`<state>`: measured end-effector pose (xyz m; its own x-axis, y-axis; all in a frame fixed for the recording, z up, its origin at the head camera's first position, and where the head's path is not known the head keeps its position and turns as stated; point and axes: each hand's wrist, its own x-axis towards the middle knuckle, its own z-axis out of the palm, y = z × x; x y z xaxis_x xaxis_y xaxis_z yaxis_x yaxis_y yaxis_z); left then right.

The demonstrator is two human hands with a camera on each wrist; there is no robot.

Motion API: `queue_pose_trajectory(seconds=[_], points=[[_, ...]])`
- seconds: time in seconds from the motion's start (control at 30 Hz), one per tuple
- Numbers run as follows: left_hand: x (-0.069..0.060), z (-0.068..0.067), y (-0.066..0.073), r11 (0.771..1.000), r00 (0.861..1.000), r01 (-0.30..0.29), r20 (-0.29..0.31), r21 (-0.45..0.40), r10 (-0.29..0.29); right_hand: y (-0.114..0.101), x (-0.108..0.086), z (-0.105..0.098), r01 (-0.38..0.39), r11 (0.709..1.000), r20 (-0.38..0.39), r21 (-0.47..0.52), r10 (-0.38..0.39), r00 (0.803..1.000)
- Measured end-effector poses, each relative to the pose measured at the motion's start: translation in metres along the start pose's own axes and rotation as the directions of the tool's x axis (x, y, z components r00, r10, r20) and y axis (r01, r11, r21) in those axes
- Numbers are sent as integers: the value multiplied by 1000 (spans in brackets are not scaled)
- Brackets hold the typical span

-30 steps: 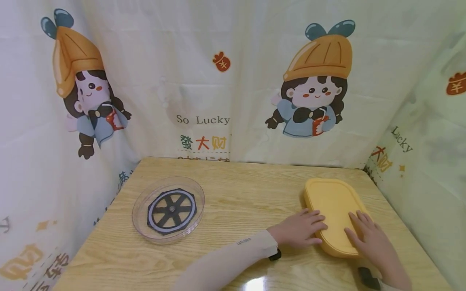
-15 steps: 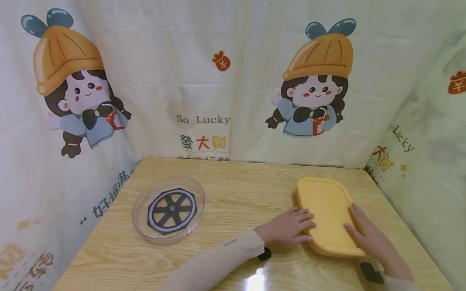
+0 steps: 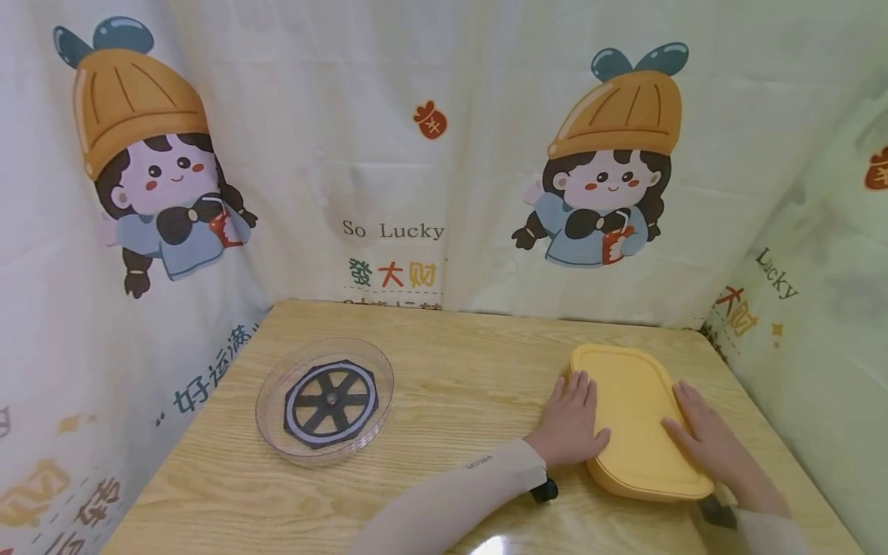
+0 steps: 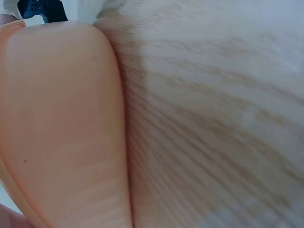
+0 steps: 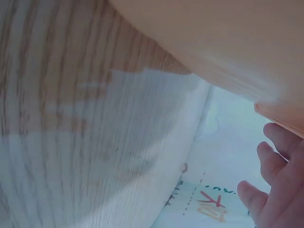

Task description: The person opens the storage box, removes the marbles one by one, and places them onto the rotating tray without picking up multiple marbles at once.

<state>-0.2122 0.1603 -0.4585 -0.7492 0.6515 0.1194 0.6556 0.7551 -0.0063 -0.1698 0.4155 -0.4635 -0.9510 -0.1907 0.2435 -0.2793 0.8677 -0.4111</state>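
Note:
A yellow lidded box with rounded corners sits on the table at the right, its lid on. My left hand rests along its left edge, fingers extended away from me and thumb on the lid. On the opposite side, my right hand touches the right edge, with its thumb on the lid and its fingers along the rim. In the left wrist view the box's side wall stands close to the camera. Several fingertips of the right hand show beside the box in the right wrist view.
A clear round dish stands on the wooden table at the left. Inside it lies a black, wheel-like octagonal piece with a pale ring. Printed curtains enclose the back and both sides.
The box has shifted a little to the left. My left hand has turned so its fingers point away from me, and my right hand has moved off the lid's top toward the right rim.

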Motion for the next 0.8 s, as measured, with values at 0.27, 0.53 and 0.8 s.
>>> queue_pose_trajectory(seconds=[0.27,0.53,0.8], points=[[-7,6,-14,1000,999,7,-39,6,-6,-7,7,8,10,998,11,-62,-10,1000],[-21,1,-36,999,999,34,-9,-2,-34,-35,15,16,16,997,28,-77,-13,1000],[-38,-2,-58,999,999,38,1,-38,-38,-62,26,26,5,997,57,-77,-1,998]])
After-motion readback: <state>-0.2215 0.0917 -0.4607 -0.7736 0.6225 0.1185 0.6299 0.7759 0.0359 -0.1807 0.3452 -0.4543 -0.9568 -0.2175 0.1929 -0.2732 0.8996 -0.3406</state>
